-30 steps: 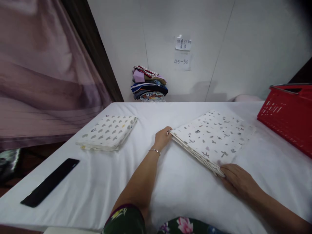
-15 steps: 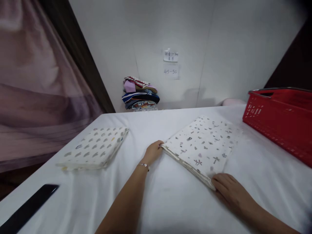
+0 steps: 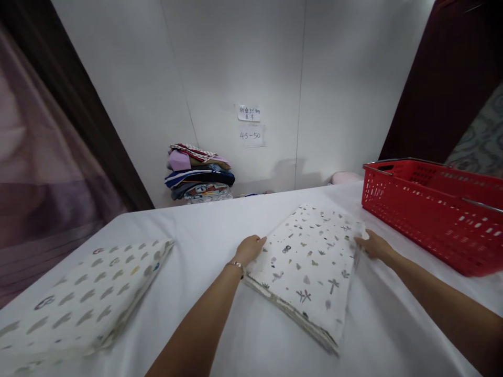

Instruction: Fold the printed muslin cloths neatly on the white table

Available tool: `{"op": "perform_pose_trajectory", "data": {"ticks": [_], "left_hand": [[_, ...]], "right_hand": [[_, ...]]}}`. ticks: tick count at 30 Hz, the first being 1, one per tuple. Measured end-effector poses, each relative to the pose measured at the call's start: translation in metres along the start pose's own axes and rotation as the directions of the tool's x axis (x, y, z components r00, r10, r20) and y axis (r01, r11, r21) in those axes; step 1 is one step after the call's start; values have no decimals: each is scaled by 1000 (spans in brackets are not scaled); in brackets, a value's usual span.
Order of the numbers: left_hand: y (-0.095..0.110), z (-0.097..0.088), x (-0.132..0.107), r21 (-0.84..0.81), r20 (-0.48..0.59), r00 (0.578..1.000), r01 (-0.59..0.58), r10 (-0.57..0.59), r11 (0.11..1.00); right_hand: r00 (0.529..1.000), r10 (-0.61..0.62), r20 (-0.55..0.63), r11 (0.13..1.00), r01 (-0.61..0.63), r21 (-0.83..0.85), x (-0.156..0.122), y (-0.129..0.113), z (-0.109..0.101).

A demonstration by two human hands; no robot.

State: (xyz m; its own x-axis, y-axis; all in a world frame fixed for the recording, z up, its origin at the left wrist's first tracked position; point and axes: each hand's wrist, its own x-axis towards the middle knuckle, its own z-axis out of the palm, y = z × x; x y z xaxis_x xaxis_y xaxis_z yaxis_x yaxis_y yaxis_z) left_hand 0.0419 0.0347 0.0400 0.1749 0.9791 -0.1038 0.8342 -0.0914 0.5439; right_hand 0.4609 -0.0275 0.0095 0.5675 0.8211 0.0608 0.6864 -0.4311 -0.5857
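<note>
A folded white cloth printed with small palm trees, birds and leaves lies on the table in several layers. My left hand is closed on its left edge, thumb on top; a bracelet circles that wrist. At its far right corner, my right hand pinches the edge between thumb and fingers. The fingers beneath the cloth are partly hidden on both sides. Farther left rests a second folded cloth, white with grey cloud-like shapes, untouched by either hand.
A red plastic basket with metal handles stands at the right. Behind the table's far edge is a stack of folded fabrics against the wall. A white sheet covers the table, and a pinkish curtain hangs at left.
My right hand has moved from the cloth's near corner to its far right corner. My left hand has shifted along the left edge. The view has turned right.
</note>
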Motion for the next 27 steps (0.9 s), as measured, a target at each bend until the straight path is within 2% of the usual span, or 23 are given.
{"op": "perform_pose_trajectory", "data": {"ticks": [3,7,11,14,18,20,24,27], "left_hand": [[24,13,28,31,22,1000,16,-17,999],[37,31,47,80,47,999,16,-20,997],[38,36,49,114,31,999,5,-9,994],[37,25,53,145,-23,1000,-2,5,989],[31,3,69,225,-198,980,16,30,974],[22,0,79,224,-242,970,90,-34,970],[2,7,90,183,-169,965,233,-202,955],[-5,9,87,179,-108,976,208,-191,962]], "right_hand": [[989,147,17,989,-147,0,30,-17,7],[975,222,-20,975,-222,17,46,-27,17],[986,157,-56,985,-153,75,53,-23,27],[993,56,-108,988,-40,151,66,-27,36],[982,-60,-181,949,112,294,95,-57,60],[979,-97,-178,946,147,290,107,-75,74],[998,-48,-29,993,51,106,115,-97,93],[997,-69,27,996,67,57,102,-98,94]]}}
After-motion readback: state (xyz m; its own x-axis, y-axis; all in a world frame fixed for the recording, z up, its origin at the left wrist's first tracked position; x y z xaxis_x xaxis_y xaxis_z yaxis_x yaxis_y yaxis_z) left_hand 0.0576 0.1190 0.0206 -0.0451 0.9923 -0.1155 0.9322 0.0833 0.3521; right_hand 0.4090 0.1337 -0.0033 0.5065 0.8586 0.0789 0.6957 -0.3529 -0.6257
